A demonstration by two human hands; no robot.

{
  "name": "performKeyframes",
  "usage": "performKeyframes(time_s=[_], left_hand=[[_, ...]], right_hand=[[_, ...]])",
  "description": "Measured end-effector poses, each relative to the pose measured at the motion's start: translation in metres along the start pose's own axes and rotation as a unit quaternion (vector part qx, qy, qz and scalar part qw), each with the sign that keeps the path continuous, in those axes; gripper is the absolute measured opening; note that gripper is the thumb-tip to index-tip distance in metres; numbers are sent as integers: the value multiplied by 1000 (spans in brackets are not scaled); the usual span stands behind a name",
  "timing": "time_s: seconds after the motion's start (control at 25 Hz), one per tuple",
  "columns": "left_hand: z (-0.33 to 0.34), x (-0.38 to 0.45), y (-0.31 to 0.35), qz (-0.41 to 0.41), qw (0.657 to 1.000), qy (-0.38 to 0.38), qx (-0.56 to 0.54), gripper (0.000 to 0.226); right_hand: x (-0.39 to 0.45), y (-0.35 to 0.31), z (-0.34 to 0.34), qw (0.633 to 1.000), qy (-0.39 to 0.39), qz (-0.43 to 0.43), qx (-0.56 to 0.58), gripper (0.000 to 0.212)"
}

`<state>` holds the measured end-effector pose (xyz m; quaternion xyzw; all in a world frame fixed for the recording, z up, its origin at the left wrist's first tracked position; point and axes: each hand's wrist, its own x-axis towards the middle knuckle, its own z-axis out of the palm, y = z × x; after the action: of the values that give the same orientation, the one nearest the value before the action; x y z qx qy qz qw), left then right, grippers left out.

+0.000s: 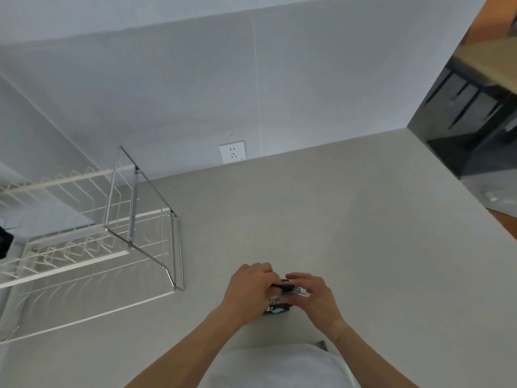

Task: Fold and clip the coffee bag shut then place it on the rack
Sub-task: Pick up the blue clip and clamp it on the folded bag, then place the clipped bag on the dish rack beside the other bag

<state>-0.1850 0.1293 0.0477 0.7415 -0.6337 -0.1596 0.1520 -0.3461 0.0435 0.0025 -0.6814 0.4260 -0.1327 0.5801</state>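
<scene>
A small dark coffee bag [277,305] with white and blue print stands on the grey counter near the front edge, mostly hidden between my hands. My left hand [247,289] grips its folded top from the left. My right hand [313,295] closes on the top from the right, where a dark clip [288,285] with a silvery part shows between the fingers. The wire rack [117,219], chrome with white tiers, stands on the counter to the left, well apart from the bag.
A white wall socket [232,151] sits low on the grey wall behind the counter [349,233]. The counter's right edge drops off to a dark floor and furniture [475,113]. A dark object [4,242] shows at the far left edge.
</scene>
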Motion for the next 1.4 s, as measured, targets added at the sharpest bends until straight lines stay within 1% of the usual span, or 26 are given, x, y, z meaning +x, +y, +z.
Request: performKeyframes(time_s=[0.24, 0.28, 0.32, 0.36, 0.4, 0.44, 0.48, 0.52, 0.56, 0.6, 0.68, 0.8, 0.88, 1.04, 1.12, 1.24, 1.4], left_hand=[[-1, -9, -1, -28, 997, 39, -59, 11], [-3, -11, -3, -38, 996, 49, -68, 11], [-5, -13, -7, -53, 994, 57, -73, 13], [-6, -18, -13, -78, 992, 57, -77, 22], [-7, -25, -21, -114, 989, 41, -83, 37], [-7, -34, -28, -158, 982, 12, -100, 55], [-6, -43, -35, -206, 969, -23, -132, 73], [-3, -52, -41, -254, 950, -58, -170, 87], [2, -60, -44, -294, 930, -89, -200, 96], [8, -66, -46, -324, 913, -112, -221, 101], [21, -67, -45, -363, 889, -125, -248, 98], [35, -58, -43, -400, 867, -69, -289, 79], [42, -56, -41, -403, 866, -34, -295, 73], [45, -52, -39, -366, 892, 12, -265, 69], [44, -49, -42, -354, 896, 4, -268, 70], [37, -50, -47, -333, 900, -28, -281, 73], [14, -52, -53, -275, 917, -28, -287, 71]], right_hand=[[6, 11, 3, 998, -22, -47, -40, 21], [7, 13, 3, 998, -22, -44, -29, 24], [8, 16, 2, 999, -29, -35, -9, 32], [9, 20, 0, 998, -50, -21, 7, 46], [9, 27, -3, 997, -82, -8, 13, 64], [9, 34, -6, 994, -113, 1, 7, 80], [9, 39, -7, 991, -135, 7, -10, 91], [9, 44, -8, 989, -148, 9, -30, 96], [10, 46, -7, 988, -149, 8, -46, 97], [11, 47, -5, 988, -146, 3, -55, 97], [14, 45, -2, 986, -145, -2, -84, 94], [18, 45, 4, 984, -130, 18, -121, 87], [16, 45, 7, 986, -117, 22, -115, 82], [15, 41, 9, 993, -81, 21, -87, 74], [12, 39, 8, 994, -76, 24, -80, 71], [5, 34, 4, 995, -67, 25, -68, 71], [-5, 9, -3, 998, -41, 5, -54, 65]])
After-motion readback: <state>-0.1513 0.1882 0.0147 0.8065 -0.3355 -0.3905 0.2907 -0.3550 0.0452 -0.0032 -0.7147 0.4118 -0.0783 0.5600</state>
